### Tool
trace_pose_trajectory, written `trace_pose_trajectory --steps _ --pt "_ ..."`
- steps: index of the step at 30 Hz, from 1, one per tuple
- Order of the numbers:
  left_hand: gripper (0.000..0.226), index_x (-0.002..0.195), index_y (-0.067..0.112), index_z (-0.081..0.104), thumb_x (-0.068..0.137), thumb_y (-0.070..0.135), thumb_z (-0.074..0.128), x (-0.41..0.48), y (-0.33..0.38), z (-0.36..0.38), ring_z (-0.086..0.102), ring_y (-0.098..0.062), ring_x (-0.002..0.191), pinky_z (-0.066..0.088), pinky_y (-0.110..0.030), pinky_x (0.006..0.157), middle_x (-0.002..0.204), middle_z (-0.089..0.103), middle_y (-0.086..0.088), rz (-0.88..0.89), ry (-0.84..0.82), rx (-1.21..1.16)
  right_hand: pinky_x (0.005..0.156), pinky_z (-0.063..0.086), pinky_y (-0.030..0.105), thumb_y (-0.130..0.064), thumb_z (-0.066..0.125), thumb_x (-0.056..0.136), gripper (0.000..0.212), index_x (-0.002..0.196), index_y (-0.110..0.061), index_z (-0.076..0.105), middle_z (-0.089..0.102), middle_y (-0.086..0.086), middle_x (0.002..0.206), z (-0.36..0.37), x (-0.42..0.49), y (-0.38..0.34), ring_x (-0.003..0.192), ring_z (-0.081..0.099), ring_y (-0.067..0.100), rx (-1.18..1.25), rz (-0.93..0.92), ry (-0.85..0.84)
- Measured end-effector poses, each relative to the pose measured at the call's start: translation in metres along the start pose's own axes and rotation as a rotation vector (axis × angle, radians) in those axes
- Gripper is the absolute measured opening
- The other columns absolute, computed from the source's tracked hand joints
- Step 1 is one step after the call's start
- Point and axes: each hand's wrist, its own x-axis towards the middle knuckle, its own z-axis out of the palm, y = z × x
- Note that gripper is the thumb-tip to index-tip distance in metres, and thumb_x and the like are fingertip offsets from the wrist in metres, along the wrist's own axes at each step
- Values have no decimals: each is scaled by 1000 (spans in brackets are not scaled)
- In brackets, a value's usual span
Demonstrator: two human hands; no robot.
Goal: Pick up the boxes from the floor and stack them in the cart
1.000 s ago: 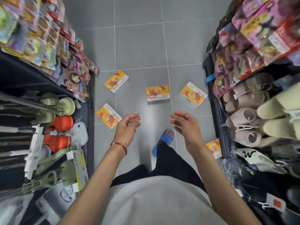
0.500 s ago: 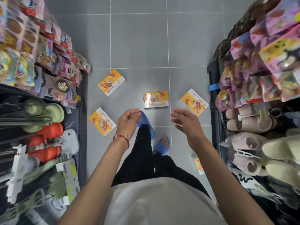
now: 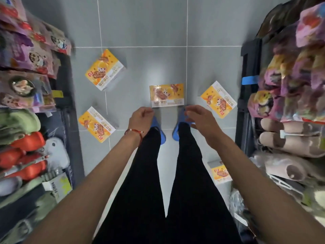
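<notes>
Head view, the only one

- Five boxes on the floor, none lifted
- Middle box lies flat, face up, just ahead of the blue slippers. Its long axis runs left to right across the aisle, and its near long edge faces the person
- Left hand hangs in front of that box's near-left corner, right hand in front of the near-right corner
- Left fingers are loosely curled around nothing. Right fingers are bent and relaxed, also empty
- The box lies forward of and below both sets of fingers. The height gap cannot be read from this angle
- The hands sit about equally near the middle box, one per short end. Judgement: it is the likely first pick, by a two-handed reach down and forward onto the short ends
- Other boxes: far-left box and near-left box are well apart from the left hand, both skewed
- Right box is near the right hand, also skewed
- A fifth box sits behind the right forearm, partly hidden
- Shelves line both sides of the aisle
- No cart identifiable in frame
</notes>
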Motion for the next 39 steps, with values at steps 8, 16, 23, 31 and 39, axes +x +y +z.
trace_pose_trajectory --steps 8,16,23,31,39 --pt "30 120 15 69 93 22 57 131 -39 54 62 -31 118 48 -45 107 124 69 -8 -193 82 -12 68 51 9 -11 58 104 21 123 -10 66 66 8 113 4 141 51 94 62 16 -83 122 -54" --pt "34 125 16 57 94 29 56 264 -93 90 62 -32 115 48 -46 105 126 65 -13 -236 80 61 109 51 47 -29 63 90 31 120 -21 64 70 6 122 33 298 119 118 66 27 -155 153 87" --pt "30 110 19 55 92 42 57 374 -122 112 61 -25 101 50 -35 89 110 61 -3 -230 167 8 97 55 58 -52 57 88 23 97 -33 48 68 6 109 43 403 164 99 68 27 -132 173 187" --pt "39 112 24 49 93 58 55 447 -136 130 65 -22 104 51 -38 94 117 67 -2 -153 147 -150 91 62 53 -69 57 87 69 130 -15 62 76 11 113 55 491 185 95 78 28 104 156 160" --pt "54 111 22 36 87 59 66 437 -125 134 72 -21 91 58 -42 88 108 71 -5 -218 109 -355 80 63 60 -80 71 69 94 134 -13 59 78 15 111 60 477 187 91 79 37 204 241 110"
